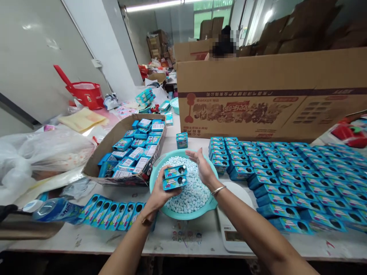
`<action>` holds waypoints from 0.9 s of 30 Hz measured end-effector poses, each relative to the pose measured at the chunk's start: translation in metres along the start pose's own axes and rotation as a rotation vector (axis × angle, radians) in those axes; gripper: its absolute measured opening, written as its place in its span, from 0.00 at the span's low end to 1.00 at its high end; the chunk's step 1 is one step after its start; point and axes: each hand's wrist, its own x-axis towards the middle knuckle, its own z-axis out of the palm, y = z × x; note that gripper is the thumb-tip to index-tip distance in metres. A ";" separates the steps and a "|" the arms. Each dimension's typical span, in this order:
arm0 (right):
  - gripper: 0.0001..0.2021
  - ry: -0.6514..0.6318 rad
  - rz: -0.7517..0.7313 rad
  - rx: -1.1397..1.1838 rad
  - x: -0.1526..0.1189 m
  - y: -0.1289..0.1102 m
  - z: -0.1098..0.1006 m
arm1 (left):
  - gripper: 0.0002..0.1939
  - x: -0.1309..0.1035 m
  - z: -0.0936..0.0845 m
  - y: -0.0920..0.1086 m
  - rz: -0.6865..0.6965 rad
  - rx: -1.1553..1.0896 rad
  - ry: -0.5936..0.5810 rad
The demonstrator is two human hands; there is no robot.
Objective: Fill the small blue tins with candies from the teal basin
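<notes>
Left grip (161,191) holds two boxes (174,182), lettered CARAMELO, over the bowl (183,216). Right grip (202,166): spread wide, above the bowl's right side. Carton (243,110) behind the bowl: inverted Chinese print.

Two blue printed boxes (173,182) adjoin above pale pellets (187,200).

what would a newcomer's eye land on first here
The rows of blue boxes with round holes, filling the right side, probably win. Next comes the turquoise basin of pale candies near the centre, with two similar boxes in the left hand above it and the right hand open beside them. A big printed cardboard carton stands behind.
</notes>
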 end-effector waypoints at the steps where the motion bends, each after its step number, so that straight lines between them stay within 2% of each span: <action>1: 0.39 0.014 -0.020 -0.016 -0.002 -0.001 -0.002 | 0.44 -0.003 -0.001 0.000 0.000 -0.023 0.013; 3: 0.39 -0.002 -0.056 -0.052 -0.011 -0.002 0.003 | 0.45 -0.007 0.003 -0.002 -0.029 -0.101 0.033; 7: 0.38 -0.163 -0.023 -0.085 -0.030 -0.002 0.017 | 0.47 -0.014 0.019 -0.008 -0.096 -0.243 0.072; 10: 0.39 -0.183 -0.015 -0.139 -0.025 0.000 0.001 | 0.45 -0.022 0.016 -0.007 -0.067 -0.210 0.056; 13: 0.32 -0.232 -0.119 -0.475 -0.012 0.009 -0.028 | 0.43 -0.033 0.000 -0.002 0.052 -0.153 0.025; 15: 0.27 -0.380 -0.201 -0.819 -0.010 0.018 -0.040 | 0.40 -0.038 -0.009 0.002 0.102 -0.110 0.016; 18: 0.22 -0.602 -0.244 -1.253 -0.020 0.031 -0.041 | 0.38 -0.043 -0.015 0.004 0.076 -0.092 0.045; 20: 0.16 -0.626 -0.209 -1.364 -0.026 0.036 -0.037 | 0.41 -0.045 -0.015 0.003 0.036 -0.105 0.069; 21: 0.13 -0.602 -0.179 -1.346 -0.027 0.037 -0.035 | 0.42 -0.045 -0.015 0.003 0.023 -0.112 0.067; 23: 0.09 -0.502 -0.107 -1.158 -0.023 0.035 -0.035 | 0.44 -0.045 -0.014 0.004 -0.006 -0.116 0.049; 25: 0.08 -0.343 0.008 -0.805 -0.015 0.028 -0.037 | 0.44 -0.043 -0.011 0.008 -0.060 -0.110 0.034; 27: 0.10 -0.183 0.184 -0.371 -0.008 0.018 -0.037 | 0.44 -0.038 -0.006 0.013 -0.128 -0.089 0.040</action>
